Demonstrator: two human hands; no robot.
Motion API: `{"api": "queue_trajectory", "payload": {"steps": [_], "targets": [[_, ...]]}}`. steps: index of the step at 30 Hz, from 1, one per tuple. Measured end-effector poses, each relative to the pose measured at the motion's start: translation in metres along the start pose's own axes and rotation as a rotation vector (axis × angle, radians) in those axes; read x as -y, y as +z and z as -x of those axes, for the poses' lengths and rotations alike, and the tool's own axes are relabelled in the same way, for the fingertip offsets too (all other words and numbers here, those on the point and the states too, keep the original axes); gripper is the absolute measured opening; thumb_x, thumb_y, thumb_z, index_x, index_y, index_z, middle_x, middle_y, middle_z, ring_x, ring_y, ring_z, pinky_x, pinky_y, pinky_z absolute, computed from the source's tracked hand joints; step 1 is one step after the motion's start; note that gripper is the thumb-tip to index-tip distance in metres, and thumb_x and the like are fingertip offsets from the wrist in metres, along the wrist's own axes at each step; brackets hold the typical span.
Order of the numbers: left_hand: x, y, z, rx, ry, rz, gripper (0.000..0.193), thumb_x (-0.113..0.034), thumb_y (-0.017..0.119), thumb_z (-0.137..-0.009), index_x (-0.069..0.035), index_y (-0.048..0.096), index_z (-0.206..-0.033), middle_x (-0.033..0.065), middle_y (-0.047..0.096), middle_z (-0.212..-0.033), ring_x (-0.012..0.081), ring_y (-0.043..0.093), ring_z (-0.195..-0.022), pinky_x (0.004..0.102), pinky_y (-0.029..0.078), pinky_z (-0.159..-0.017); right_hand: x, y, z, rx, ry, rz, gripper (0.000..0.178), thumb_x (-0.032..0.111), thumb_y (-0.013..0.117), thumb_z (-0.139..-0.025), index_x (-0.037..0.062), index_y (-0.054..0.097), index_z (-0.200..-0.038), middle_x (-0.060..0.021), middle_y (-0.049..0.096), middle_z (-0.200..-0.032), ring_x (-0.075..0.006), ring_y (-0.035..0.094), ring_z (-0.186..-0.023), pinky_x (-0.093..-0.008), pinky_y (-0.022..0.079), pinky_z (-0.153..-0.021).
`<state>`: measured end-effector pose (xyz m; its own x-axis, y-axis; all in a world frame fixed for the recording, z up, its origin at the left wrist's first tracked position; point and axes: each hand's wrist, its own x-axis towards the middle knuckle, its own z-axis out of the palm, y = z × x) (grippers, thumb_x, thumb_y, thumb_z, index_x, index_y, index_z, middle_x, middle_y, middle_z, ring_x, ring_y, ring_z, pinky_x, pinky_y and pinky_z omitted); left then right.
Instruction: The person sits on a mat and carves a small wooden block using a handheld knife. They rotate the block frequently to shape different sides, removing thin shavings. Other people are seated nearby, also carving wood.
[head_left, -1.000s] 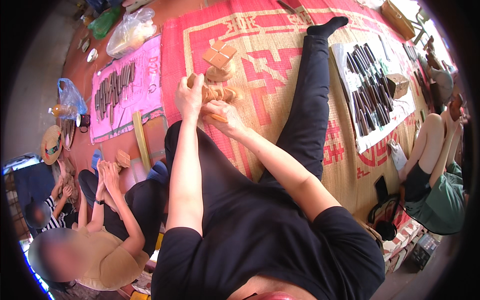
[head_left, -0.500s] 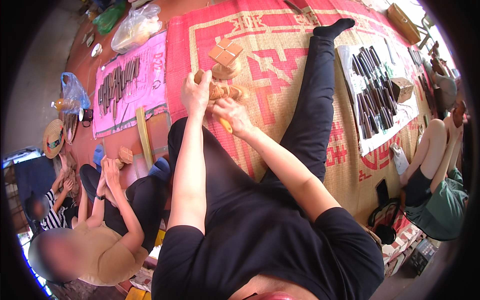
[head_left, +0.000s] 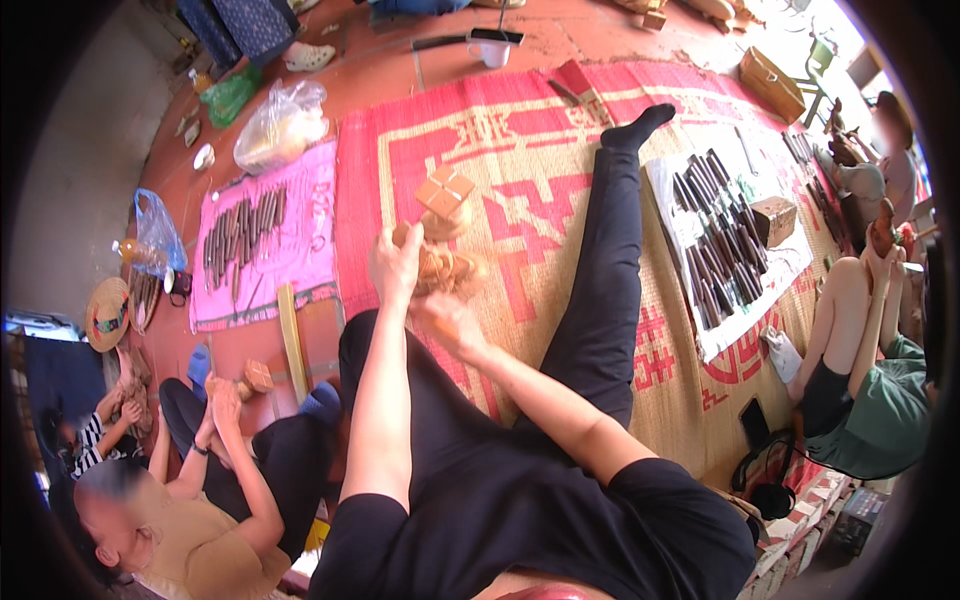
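A carved wooden figure (head_left: 450, 268) with a square block base (head_left: 445, 187), crossed by pale lines, lies over the mat in front of me. My left hand (head_left: 395, 265) is closed round its near left end; my palm and fingers hide part of that end. Just below the carved folds is my right hand (head_left: 452, 325), smeared by motion. Its fingers look bent, but whether they hold anything cannot be made out.
A pink cloth (head_left: 265, 235) with several carving tools lies to the left. Many dark-handled tools (head_left: 715, 235) lie on a white cloth at the right, beside a wooden block (head_left: 775, 220). Co-workers sit on both sides. My outstretched leg (head_left: 600, 270) crosses the woven mat (head_left: 530, 270).
The view has shifted, with more of the far floor showing. My right hand has slid slightly off the carving and blurred; the yellow piece seen at it before no longer shows.
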<state>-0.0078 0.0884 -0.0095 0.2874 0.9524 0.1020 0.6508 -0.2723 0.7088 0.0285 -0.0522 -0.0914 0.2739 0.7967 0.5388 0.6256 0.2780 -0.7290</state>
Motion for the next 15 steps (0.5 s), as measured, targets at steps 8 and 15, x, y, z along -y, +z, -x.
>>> {"api": "queue_trajectory", "payload": {"steps": [8,15], "targets": [[0.006,-0.013,0.005,-0.075,0.019,-0.009,0.053,-0.05,0.064,-0.083,0.001,0.062,-0.096,0.0244,0.066,-0.094,0.0418,0.063,-0.091,0.0488,0.048,-0.08,0.016,-0.054,-0.06,-0.128,0.315,-0.29,0.029,0.009,0.068,-0.084,0.0057,0.065,-0.113,-0.0084,0.067,-0.096,-0.0199,0.064,-0.094,-0.0332,0.052,-0.082],[-0.006,-0.017,0.009,-0.052,0.002,0.031,0.051,-0.046,0.064,-0.082,0.001,0.064,-0.102,0.0237,0.066,-0.098,0.0401,0.063,-0.095,0.0476,0.049,-0.083,0.001,-0.042,-0.064,-0.202,0.485,-0.331,0.028,0.012,0.064,-0.09,0.0033,0.062,-0.116,-0.0132,0.066,-0.114,-0.0211,0.061,-0.107,-0.036,0.049,-0.091]]}}
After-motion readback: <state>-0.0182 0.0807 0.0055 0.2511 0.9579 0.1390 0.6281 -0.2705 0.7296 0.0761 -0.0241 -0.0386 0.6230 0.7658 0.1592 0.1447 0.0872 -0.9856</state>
